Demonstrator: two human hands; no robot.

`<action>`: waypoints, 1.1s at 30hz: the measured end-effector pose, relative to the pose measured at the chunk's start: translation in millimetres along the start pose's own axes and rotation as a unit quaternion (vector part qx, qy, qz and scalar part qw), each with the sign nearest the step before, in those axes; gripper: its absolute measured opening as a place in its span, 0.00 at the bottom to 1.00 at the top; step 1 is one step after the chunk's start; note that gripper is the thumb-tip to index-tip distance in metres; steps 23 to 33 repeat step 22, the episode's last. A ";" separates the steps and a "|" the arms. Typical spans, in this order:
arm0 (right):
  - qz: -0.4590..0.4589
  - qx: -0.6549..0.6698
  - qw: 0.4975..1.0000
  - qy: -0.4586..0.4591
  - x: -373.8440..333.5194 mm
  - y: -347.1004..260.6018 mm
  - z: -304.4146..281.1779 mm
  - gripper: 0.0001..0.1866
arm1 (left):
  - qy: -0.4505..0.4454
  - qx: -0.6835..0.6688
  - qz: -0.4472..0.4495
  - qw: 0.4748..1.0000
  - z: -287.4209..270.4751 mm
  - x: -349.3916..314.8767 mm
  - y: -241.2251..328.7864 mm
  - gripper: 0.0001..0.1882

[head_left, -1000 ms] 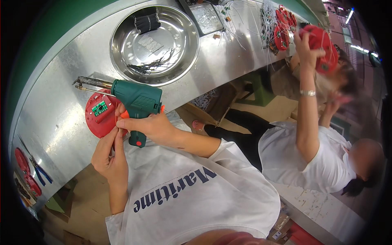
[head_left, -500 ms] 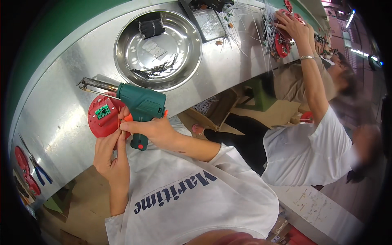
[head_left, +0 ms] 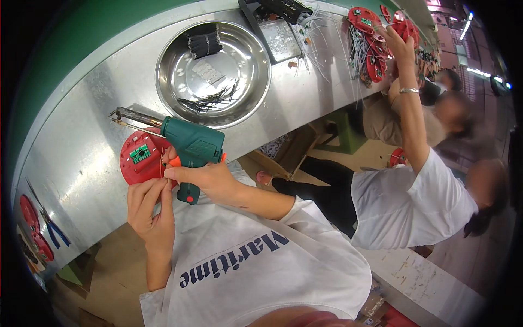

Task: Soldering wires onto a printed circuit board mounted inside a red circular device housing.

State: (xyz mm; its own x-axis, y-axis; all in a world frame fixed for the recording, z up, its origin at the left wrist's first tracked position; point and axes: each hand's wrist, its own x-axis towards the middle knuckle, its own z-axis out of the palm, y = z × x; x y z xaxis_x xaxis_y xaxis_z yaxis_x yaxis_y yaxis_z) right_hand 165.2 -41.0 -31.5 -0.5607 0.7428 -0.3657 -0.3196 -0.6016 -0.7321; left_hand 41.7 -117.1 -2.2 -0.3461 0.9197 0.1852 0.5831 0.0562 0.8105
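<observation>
My right hand (head_left: 210, 179) is wrapped around the grip of a green pistol-shaped soldering gun (head_left: 193, 140), whose metal tip points left over the bench. Beneath the tip lies a round red plastic housing (head_left: 132, 170) with a small green circuit board (head_left: 140, 153) in it. My left hand (head_left: 148, 210) is closed at the housing's near edge, thumb and fingers pinching a thin orange-yellow wire (head_left: 162, 163). The right thumb and fingertips meet the left fingertips there, and part of the wire is hidden by them.
A steel basin (head_left: 259, 101) holds black wire pieces. Behind it stands a dark-edged tray (head_left: 280, 41). Blue-handled pliers (head_left: 54, 231) and red housings (head_left: 35, 226) lie at the left. On the right, a co-worker's hand (head_left: 400, 46) is among red housings and white wires.
The co-worker's hand has lifted and shifted right, showing more of the red housings. My hands keep almost the same pose around the soldering gun and wire; the view has shifted slightly.
</observation>
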 end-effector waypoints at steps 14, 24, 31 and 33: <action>-0.027 0.003 0.999 0.024 -1.5 -1.7 4.0 0.10 | 0.016 -0.014 -0.019 1.000 3.8 -0.2 6.3 0.07; -0.041 -0.013 0.999 0.027 -1.4 2.1 3.0 0.10 | 0.014 0.007 -0.043 0.999 4.7 -5.3 3.4 0.09; -0.041 -0.013 0.999 0.027 -1.4 2.1 3.0 0.10 | 0.014 0.007 -0.043 0.999 4.7 -5.3 3.4 0.09; -0.041 -0.013 0.999 0.027 -1.4 2.1 3.0 0.10 | 0.014 0.007 -0.043 0.999 4.7 -5.3 3.4 0.09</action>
